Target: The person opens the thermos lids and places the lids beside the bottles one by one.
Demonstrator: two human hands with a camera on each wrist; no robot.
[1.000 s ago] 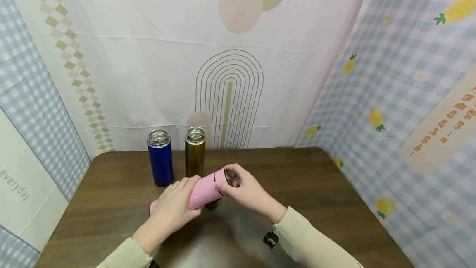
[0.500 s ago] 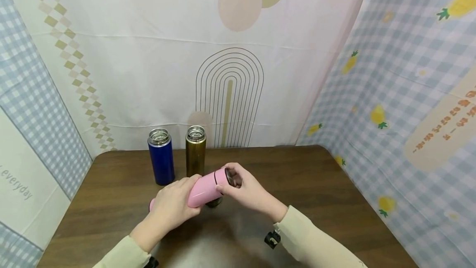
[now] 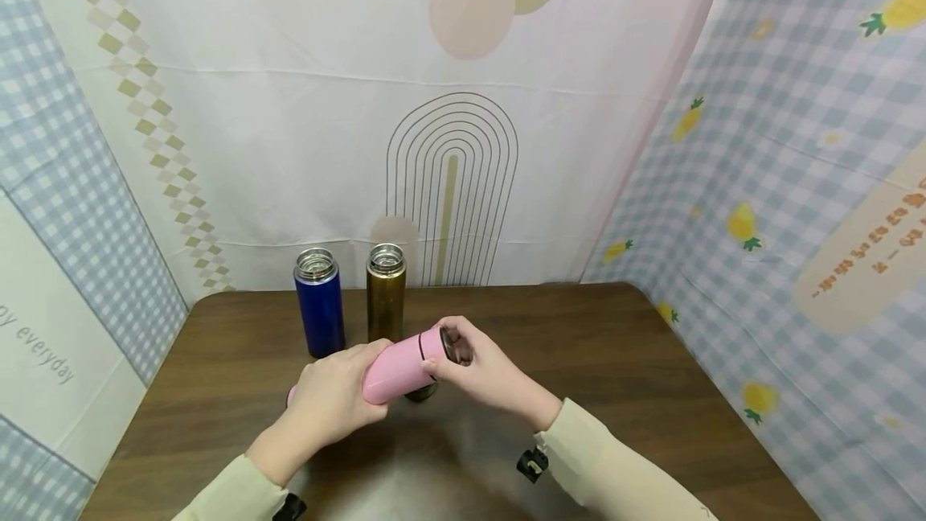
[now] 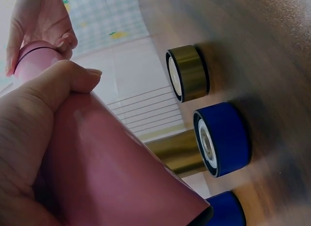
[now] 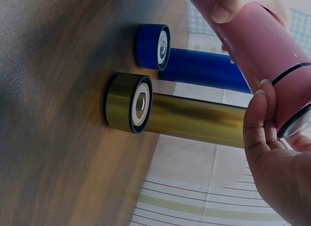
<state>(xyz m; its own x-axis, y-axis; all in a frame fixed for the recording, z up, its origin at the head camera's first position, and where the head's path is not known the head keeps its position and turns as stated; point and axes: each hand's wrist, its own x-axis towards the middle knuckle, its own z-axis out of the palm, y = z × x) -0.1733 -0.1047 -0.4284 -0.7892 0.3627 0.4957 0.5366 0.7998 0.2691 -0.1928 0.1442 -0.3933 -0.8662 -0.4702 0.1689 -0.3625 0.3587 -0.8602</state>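
A pink thermos bottle (image 3: 394,372) is held tilted above the table, its lid end up and to the right. My left hand (image 3: 329,396) grips the body, covering much of its lower part. The fingers and thumb of my right hand (image 3: 488,364) pinch the pink lid (image 3: 434,344) around its side, below a dark ring at the seam. Behind the hands stand a blue bottle (image 3: 320,316) and a gold bottle (image 3: 386,296), both upright with bare steel mouths.
A gold lid (image 4: 192,73) and a blue lid (image 4: 227,138) rest on the wooden table (image 3: 579,360) in front of their bottles, under the held thermos. In the head view the blue lid is hidden. A patterned cloth (image 3: 325,103) hangs behind the table.
The head view shifts slightly, moving the bottles a little right in frame. Both hands keep their grip on the pink thermos, which stays at nearly the same tilt.
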